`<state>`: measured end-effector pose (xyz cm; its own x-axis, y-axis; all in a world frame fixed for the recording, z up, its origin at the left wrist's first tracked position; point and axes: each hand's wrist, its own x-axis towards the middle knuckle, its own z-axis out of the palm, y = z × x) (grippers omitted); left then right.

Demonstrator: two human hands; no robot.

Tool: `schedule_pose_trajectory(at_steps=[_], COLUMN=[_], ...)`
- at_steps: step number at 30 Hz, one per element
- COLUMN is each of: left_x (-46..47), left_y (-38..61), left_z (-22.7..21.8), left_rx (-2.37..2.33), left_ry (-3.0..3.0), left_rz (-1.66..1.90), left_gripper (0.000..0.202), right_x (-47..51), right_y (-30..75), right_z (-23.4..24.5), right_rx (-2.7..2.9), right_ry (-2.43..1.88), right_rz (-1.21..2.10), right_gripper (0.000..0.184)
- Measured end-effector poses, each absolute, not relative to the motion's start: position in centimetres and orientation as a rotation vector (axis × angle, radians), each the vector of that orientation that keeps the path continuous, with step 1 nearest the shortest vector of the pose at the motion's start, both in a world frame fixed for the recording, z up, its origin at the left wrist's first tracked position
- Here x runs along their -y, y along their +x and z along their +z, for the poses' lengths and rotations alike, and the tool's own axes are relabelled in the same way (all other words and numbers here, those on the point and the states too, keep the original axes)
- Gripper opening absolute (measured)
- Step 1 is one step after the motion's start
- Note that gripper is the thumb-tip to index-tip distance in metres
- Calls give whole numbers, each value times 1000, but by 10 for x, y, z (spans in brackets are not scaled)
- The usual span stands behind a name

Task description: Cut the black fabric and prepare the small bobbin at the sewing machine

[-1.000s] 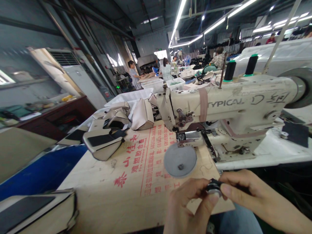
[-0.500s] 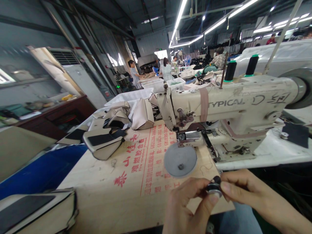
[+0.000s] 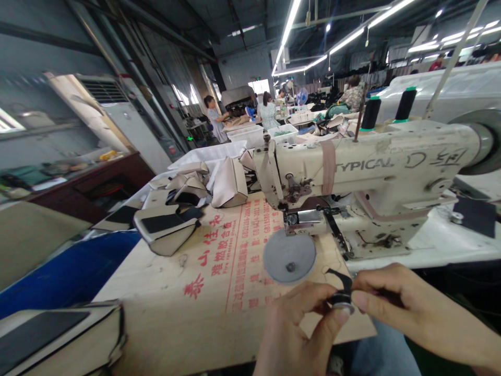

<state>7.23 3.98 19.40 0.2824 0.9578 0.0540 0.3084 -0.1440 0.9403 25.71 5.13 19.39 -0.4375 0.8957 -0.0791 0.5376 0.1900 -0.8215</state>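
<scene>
My left hand (image 3: 303, 331) pinches a small metal bobbin (image 3: 343, 302) wound with black between thumb and fingers, low over the front of the plywood board. My right hand (image 3: 385, 295) is closed right beside it, its thumb and forefinger at the bobbin's right side on a short black strip (image 3: 345, 281). That strip curls up and to the left above the bobbin. Exactly how the right fingertips grip it is partly hidden. The sewing machine (image 3: 368, 167) stands just beyond both hands, its narrow arm bed (image 3: 309, 222) over a round grey disc (image 3: 288, 256).
The plywood board (image 3: 176, 318) with red print covers the table by the machine. Beige and black sewn pieces (image 3: 166, 227) pile up at its far left; another sewn piece (image 3: 58, 339) lies near left. Black thread cones (image 3: 370, 114) stand behind the machine. People work at tables farther back.
The black strip now sticks out farther above the bobbin, toward the upper left. My hands have shifted slightly, and the bobbin is still between them.
</scene>
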Motion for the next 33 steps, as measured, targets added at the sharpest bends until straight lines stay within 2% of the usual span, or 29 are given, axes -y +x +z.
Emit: schedule_pose_trajectory(at_steps=[16, 24, 33], left_x=[-42, -43, -43], left_y=[72, 71, 72], left_z=[195, 199, 203], left_rx=[-1164, -1176, -1246], left_ry=[1756, 1799, 1832], left_rz=[837, 778, 753], left_gripper=[8, 9, 8], right_x=[-55, -53, -55], right_y=[260, 265, 260], right_z=[193, 194, 198], right_rx=[2094, 2162, 2217], right_ry=[-1302, -1366, -1386], right_rz=[1119, 1066, 903], right_gripper=[32, 25, 22])
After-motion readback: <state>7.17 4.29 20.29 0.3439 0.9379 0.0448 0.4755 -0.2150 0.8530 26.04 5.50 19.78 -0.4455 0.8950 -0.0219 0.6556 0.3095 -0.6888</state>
